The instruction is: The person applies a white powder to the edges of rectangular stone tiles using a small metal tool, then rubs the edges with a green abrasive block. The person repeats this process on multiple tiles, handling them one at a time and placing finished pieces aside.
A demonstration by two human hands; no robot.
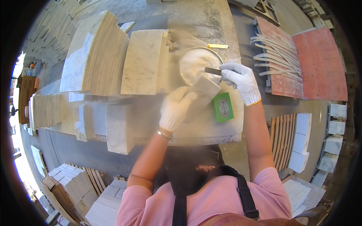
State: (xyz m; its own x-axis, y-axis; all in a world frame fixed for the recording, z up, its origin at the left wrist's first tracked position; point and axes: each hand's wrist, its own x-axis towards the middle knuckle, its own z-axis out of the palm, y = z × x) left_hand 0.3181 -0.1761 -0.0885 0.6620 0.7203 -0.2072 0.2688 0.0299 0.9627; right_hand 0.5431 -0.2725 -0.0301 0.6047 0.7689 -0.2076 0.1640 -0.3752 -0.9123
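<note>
My left hand [174,107], in a white knit glove, is closed on the near-left edge of a pale marble tile [205,90], held tilted over the table. My right hand [241,78], gloved the same way, grips a dark flat-bladed scraper [213,71]; its blade points left, just above the tile's far corner. Behind the tile a round metal-rimmed bowl [194,56] holds white powder or paste. A green box [223,107] with a round pale label stands right of the tile. The lower fingers of my right hand are partly hidden.
Stacked marble slabs [141,62] stand left of the bowl, with taller stacks [85,52] beyond. A yellow strip [218,46] lies behind the bowl. To the right, a red board [320,62] adjoins a rack of pale strips [277,56]. The table's front edge [203,140] runs before my body.
</note>
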